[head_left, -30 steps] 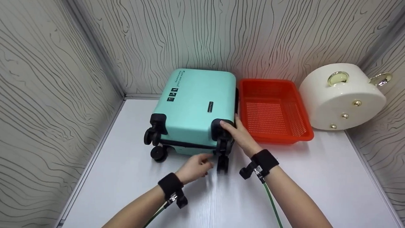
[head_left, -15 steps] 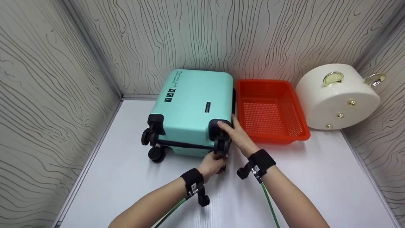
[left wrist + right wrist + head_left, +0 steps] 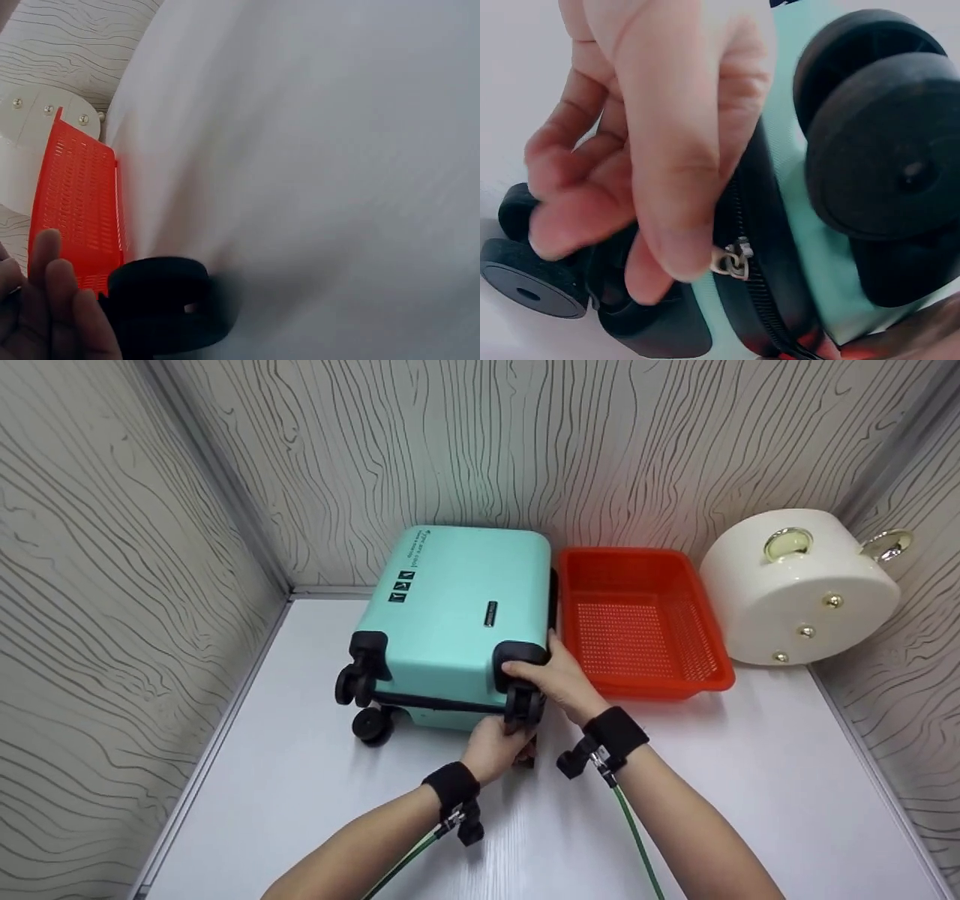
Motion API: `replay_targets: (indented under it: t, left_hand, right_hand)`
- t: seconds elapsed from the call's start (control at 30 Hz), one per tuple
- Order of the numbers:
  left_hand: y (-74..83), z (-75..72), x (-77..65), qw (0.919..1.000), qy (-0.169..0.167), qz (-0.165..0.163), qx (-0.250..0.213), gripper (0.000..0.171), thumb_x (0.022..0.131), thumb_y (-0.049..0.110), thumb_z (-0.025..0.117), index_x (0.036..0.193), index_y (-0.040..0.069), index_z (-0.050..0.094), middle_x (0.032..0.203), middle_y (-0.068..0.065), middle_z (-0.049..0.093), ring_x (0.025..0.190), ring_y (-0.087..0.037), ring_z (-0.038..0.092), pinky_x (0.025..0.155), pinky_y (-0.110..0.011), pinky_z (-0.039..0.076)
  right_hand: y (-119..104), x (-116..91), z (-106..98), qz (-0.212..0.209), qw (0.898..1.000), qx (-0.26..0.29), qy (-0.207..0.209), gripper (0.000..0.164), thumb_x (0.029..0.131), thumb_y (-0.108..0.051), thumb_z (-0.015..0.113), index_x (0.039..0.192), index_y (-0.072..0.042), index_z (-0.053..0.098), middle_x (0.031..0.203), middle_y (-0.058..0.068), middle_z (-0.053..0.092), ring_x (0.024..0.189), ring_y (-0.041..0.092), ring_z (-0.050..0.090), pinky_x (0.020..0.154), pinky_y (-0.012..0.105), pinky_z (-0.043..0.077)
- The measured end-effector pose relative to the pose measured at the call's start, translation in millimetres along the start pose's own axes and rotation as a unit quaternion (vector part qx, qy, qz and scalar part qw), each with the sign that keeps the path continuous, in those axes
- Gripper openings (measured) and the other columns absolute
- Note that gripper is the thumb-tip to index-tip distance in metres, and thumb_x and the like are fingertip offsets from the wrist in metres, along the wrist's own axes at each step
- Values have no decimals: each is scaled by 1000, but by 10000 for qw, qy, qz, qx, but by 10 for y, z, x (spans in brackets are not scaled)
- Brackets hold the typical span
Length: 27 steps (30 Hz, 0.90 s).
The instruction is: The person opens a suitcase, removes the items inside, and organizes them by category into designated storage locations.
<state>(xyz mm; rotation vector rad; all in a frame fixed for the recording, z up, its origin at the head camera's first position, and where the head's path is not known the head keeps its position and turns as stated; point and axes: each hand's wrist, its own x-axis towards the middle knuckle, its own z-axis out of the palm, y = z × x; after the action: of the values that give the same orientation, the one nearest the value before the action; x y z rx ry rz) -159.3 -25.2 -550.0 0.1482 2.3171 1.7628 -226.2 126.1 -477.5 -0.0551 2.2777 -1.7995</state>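
A mint-green suitcase (image 3: 457, 585) lies on its broad side, its black wheels facing me. My left hand (image 3: 491, 750) reaches between the two wheels at the right corner. In the right wrist view, its thumb and forefinger pinch a zipper pull (image 3: 733, 262) on the black zipper (image 3: 771, 324), between the upper wheel (image 3: 889, 150) and the lower wheel (image 3: 532, 279). My right hand (image 3: 559, 682) grips that corner, thumb on the black wheel mount and other fingers along the suitcase's side, partly hidden. The left wrist view shows curled left fingers (image 3: 64, 300) beside a wheel (image 3: 157, 285).
A red plastic basket (image 3: 709, 679) stands right of the suitcase, close against it. Farther right is a round white case (image 3: 795, 562) with gold-coloured handles and studs. Patterned walls (image 3: 480, 442) enclose the back and sides of the white tabletop (image 3: 300, 750).
My left hand has moved right, in between the corner wheels, and now pinches the zipper pull. My right thumb has slid slightly down the wheel mount. The suitcase stays in place.
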Motion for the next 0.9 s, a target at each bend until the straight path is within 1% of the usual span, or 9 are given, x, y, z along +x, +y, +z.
replay_targets:
  t: [0.07,0.17,0.27,0.33,0.43,0.53,0.63,0.73,0.9]
  left_hand:
    - [-10,-52,3,9970,64,233,733,33,102,26,63,77,8,74,70,-4,72,65,-24,69,57,-27,48]
    - [-14,-126,4,9826,253,566,1752,35,102,32,62,75,14,74,68,3,71,56,-10,62,55,-27,45]
    - [-13,-173,-5,9688,404,791,2315,34,101,35,63,73,18,74,64,12,69,53,-2,58,55,-27,46]
    - [-6,-193,-19,9638,439,876,2481,35,101,36,64,71,20,74,61,17,66,52,0,58,55,-27,46]
    - [-11,-220,-34,9605,428,965,2577,38,101,35,63,68,20,72,59,19,63,51,1,57,55,-27,46]
    - [-28,-255,-47,9577,397,1078,2640,42,103,33,62,64,20,70,56,20,60,48,1,55,54,-26,45]
    - [-58,-301,-63,9519,415,1232,2776,42,104,32,60,64,22,70,55,20,57,48,0,52,52,-25,43]
    - [-97,-358,-87,9467,482,1312,2901,41,105,34,59,69,22,73,57,21,58,49,1,51,50,-24,41]
    - [-151,-472,-136,9450,549,1236,2979,37,106,38,56,80,24,79,61,22,59,49,0,51,49,-24,41]
  right_hand:
    - [-9,10,-6,-60,9999,85,-25,123,81,-37,86,164,-4,1,169,18,11,148,29,30,121,42,22]
    - [-16,21,-7,-163,9997,177,-59,120,81,-33,87,165,-6,4,167,17,18,143,28,37,119,41,27]
    - [-15,26,0,-281,9994,176,-62,118,81,-32,87,165,-8,7,166,16,24,141,27,40,117,40,31]
    - [-12,27,6,-323,9993,160,-28,117,81,-31,87,165,-8,9,166,16,25,140,28,41,117,41,31]
    - [1,28,7,-349,9993,161,6,116,81,-30,87,165,-9,10,165,17,27,139,29,43,116,41,33]
    - [7,30,7,-363,9990,243,-11,114,81,-29,87,165,-10,13,161,17,35,134,29,48,114,42,36]
    - [6,31,7,-404,9987,321,-29,110,81,-28,87,165,-12,17,155,17,43,130,30,52,112,42,38]
    - [10,40,11,-459,9984,332,-20,107,81,-26,88,164,-13,22,146,17,52,124,30,57,108,41,42]
    - [16,60,6,-528,9979,374,-25,103,81,-23,87,163,-11,26,138,17,58,117,30,61,103,41,46]
